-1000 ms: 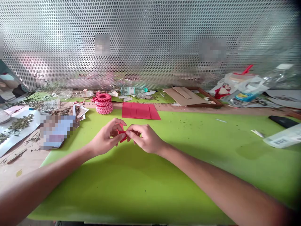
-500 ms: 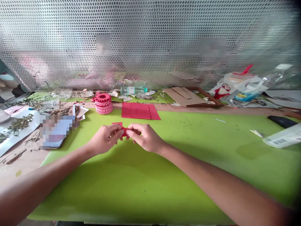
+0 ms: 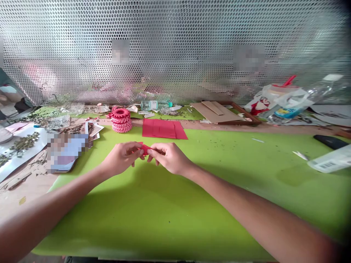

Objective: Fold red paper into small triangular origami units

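A small red paper piece point(image 3: 144, 148) is pinched between both hands over the green mat point(image 3: 170, 204). My left hand point(image 3: 120, 157) grips its left side with curled fingers. My right hand point(image 3: 167, 157) pinches its right end with thumb and forefinger. Most of the paper is hidden by the fingers. Just beyond the hands lie flat red paper sheets point(image 3: 163, 129). A stack of folded pink and red paper rosettes point(image 3: 120, 120) stands to their left.
A perforated metal screen point(image 3: 175, 47) closes the back. Cardboard pieces point(image 3: 215, 111), a plastic bottle point(image 3: 155, 105) and a plastic bag point(image 3: 282, 100) lie along it. Papers and dried plant bits point(image 3: 24, 144) clutter the left; a black object point(image 3: 330, 141) and labelled packet point(image 3: 330, 162) sit right.
Both hands have shifted slightly away from me with the red paper. The left fingers, spread a second ago, have closed around the paper.
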Motion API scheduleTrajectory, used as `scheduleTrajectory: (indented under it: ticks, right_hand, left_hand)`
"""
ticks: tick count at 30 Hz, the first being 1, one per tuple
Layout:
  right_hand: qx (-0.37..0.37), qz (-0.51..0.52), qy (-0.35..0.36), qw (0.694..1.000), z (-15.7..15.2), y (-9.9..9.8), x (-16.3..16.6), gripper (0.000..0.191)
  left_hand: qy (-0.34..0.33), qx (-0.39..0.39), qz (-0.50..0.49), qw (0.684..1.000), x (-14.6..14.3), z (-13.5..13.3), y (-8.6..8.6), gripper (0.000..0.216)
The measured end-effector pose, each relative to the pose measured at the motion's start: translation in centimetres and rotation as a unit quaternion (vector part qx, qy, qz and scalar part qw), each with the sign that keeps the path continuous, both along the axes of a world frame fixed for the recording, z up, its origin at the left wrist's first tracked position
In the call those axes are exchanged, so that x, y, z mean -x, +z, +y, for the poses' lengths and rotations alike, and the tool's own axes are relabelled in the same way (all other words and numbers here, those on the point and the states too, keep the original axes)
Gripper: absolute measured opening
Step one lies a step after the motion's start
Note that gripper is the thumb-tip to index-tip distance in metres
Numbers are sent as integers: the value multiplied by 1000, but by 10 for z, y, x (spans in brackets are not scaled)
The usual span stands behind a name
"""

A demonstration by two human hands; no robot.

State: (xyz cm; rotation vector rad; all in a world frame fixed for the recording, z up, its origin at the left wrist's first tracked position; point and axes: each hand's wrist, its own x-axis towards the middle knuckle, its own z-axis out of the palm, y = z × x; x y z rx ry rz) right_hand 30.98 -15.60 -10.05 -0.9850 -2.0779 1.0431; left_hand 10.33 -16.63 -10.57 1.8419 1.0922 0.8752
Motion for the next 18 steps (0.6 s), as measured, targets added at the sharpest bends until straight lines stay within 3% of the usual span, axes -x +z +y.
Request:
scheduleTrajectory:
  ticks: [7,18]
  right_hand:
    - [-13,-27,-11,999,2,-3,0,32]
    - [5,-68,-7,998,2,0,1,30]
  left_hand:
    - [38,7,57,998,2,2,3,36]
    - [69,79,103,989,9,10,1,41]
